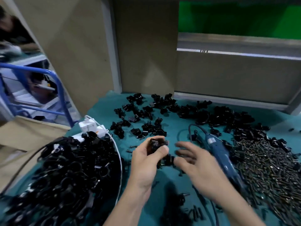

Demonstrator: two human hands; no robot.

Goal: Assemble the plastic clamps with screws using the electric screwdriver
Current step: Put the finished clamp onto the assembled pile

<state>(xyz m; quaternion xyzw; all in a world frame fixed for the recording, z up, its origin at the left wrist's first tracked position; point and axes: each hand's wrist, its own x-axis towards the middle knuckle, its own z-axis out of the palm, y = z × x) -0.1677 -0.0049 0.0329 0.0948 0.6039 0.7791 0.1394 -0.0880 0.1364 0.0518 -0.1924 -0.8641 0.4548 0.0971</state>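
My left hand [147, 158] grips a black plastic clamp [155, 144] between thumb and fingers, just above the teal table. My right hand [197, 163] hovers to its right, blurred, fingers spread and holding nothing. The blue electric screwdriver [219, 150] lies on the table right beside my right hand, its cable looping back. Loose black clamp parts [156, 111] are scattered across the far half of the table. A big heap of dark screws [267, 167] covers the right side.
A white-rimmed bin [119, 162] full of black clamps stands at the left, with a white power strip and charger [88, 127] behind it. Cardboard panels wall the back. A blue metal cart [60, 93] and a cardboard box are at far left.
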